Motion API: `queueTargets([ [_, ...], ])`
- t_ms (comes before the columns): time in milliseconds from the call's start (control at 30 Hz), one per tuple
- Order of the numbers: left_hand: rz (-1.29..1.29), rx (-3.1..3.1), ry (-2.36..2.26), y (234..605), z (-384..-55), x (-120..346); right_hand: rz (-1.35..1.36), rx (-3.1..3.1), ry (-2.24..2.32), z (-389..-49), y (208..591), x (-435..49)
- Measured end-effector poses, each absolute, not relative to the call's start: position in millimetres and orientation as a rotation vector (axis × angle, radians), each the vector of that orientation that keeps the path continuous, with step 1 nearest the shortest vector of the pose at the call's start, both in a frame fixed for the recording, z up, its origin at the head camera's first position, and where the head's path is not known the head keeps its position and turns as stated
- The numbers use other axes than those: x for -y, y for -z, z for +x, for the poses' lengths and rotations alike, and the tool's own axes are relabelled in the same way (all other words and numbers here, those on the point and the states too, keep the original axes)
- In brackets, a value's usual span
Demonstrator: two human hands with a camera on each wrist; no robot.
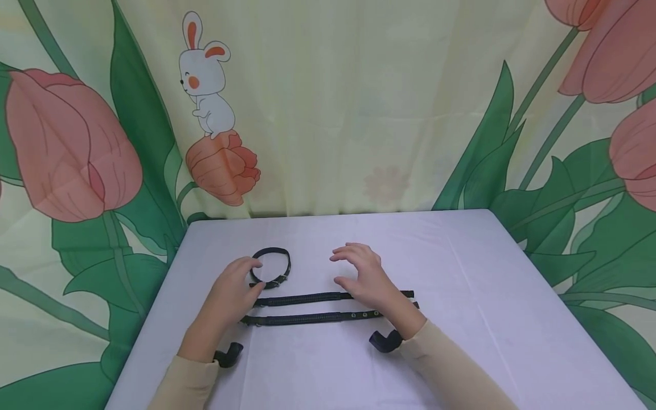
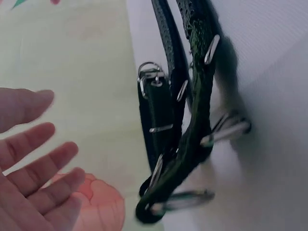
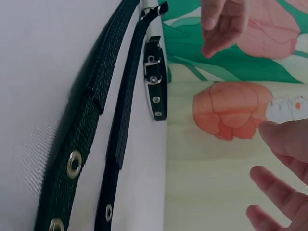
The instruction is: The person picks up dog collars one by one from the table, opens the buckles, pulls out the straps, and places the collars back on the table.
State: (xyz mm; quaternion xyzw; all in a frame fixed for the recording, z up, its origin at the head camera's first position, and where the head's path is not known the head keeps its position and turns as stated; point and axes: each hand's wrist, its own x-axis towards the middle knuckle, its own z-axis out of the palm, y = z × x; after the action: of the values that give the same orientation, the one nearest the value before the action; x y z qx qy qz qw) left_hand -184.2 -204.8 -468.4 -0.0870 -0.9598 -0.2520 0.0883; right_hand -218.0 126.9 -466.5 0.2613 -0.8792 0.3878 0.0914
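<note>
A black collar, buckled into a loop, lies towards the back of the table. In front of it stretch two black straps side by side, a farther strap and a nearer strap. Metal eyelets line one end of the straps, and metal rings sit at the other. My left hand hovers by the ring ends and the loop, its fingers spread and holding nothing. Above the eyelet ends, my right hand has loosely bent fingers and nothing in its grasp.
A white cloth covers the table. Behind it hangs a curtain printed with tulips and a rabbit. A black wrist-worn piece shows at the left wrist, and another black piece at the right.
</note>
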Motion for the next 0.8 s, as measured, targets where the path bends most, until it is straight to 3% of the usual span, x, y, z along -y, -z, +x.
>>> queueTargets([
  [367,-0.334,2.863,0.892,476,-205,209,0.895,2.662,-1.130,-241,480,-85],
  [800,-0.209,2.969,1.002,489,-218,220,0.916,2.847,-1.108,-253,498,-46],
])
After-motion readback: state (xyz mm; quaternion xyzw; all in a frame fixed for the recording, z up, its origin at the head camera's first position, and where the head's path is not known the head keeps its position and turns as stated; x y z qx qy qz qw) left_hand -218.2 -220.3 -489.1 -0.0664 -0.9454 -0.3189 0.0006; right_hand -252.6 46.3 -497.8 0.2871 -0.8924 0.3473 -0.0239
